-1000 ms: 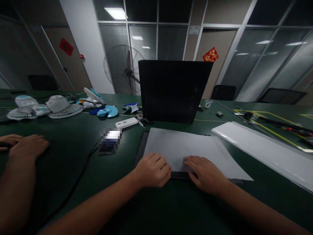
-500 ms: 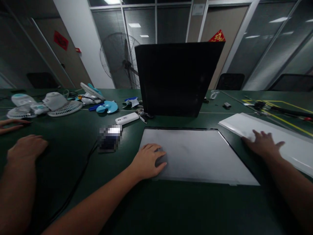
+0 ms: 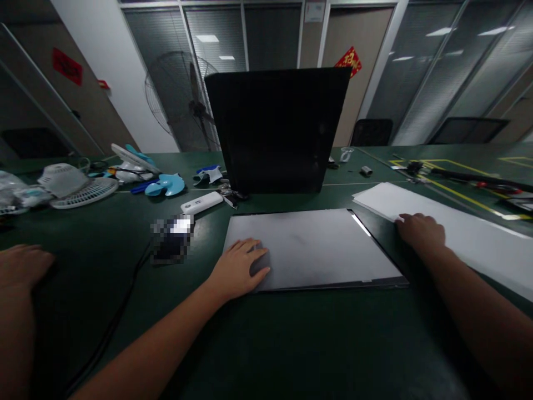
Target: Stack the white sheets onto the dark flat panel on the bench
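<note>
A thin light-grey panel [image 3: 316, 244] with a dark border lies flat on the green table. My left hand [image 3: 237, 268] rests on its left side, fingers stretched and thumb apart. To the right lie large white sheets [image 3: 470, 233], one slightly offset over another at the far left corner. My right hand [image 3: 422, 232] is at their near edge, its fingers drawn together and closed on the edge; the fingertips are partly hidden. Behind the grey panel, a large black panel [image 3: 278, 130] stands upright, leaning slightly.
Left of the panel are a white stick-shaped device [image 3: 202, 203], a blurred-out device [image 3: 171, 239] with a black cable, blue fan blades [image 3: 165, 185] and white fan parts [image 3: 83, 189]. Keys [image 3: 229, 194] lie nearby. Another person's hand [image 3: 25, 266] rests at far left.
The view has turned right, shifting everything left. My right hand went from spread over the white sheets to closed at their edge. A dark strip now shows along the grey panel's front edge.
</note>
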{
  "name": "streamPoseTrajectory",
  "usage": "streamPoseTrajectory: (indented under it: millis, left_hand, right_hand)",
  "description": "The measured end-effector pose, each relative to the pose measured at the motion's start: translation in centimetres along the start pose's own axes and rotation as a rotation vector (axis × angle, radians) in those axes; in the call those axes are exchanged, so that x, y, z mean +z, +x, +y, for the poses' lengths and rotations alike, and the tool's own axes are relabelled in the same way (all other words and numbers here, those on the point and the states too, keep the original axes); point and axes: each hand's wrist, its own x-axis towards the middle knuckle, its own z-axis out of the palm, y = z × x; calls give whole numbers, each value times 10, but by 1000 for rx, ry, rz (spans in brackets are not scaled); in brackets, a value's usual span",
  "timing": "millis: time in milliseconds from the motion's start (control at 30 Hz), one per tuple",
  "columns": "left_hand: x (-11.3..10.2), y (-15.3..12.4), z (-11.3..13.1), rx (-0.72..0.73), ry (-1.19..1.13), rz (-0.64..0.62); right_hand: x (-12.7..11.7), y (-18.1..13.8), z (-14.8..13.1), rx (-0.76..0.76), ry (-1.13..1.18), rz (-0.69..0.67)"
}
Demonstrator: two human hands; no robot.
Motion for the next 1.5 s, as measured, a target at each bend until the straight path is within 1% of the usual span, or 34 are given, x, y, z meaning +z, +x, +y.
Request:
streamPoseTrajectory:
  millis: [167,300,400,467,600,700,767,967,1033,1100,1167,1200,1267,1367,1433,1500]
  left_hand:
    - [2,1,-2,12,0,1]
    - [0,0,-1,24,-11,-11]
    - [-3,-2,1,49,-20,-31]
    - [-6,-3,4,96,-23,-45]
    - [-10,-5,12,242,-48,-86]
    - [-10,-4,17,313,-75,-107]
    - [-8,-4,18,329,-94,-112]
    - [-3,-1,19,309,-122,-90]
    - [-3,-1,19,298,-127,-95]
    - [-3,-2,18,292,-135,-97]
    - [-3,-2,17,291,-144,-95]
    - [-2,-1,16,291,-146,-94]
    - [-1,0,14,288,-148,-85]
    - [1,1,11,288,-147,-61]
    - [2,1,11,290,-134,-45]
    - [0,0,12,301,-109,-26]
  right_hand:
    - [2,-2,-2,-7,2,23]
    - [-1,-6,-8,-25,33,-68]
    - [-4,-8,-13,-61,31,-80]
    - [-6,-9,-16,-86,23,-78]
    - [-13,-15,-23,-113,11,-62]
    - [-20,-23,-29,-105,12,-42]
    - [-26,-29,-32,-94,17,-20]
    - [-52,-43,-40,36,60,85]
    - [-63,-51,-46,45,84,143]
    - [-73,-62,-57,19,75,193]
    - [-81,-74,-72,-54,37,214]
    - [-84,-80,-81,-117,16,211]
    - [-87,-93,-99,-303,-19,175]
    - [-85,-115,-126,-621,-37,127]
    - [-83,-130,-142,-801,-23,149]
    - [-81,-143,-154,-949,-5,182]
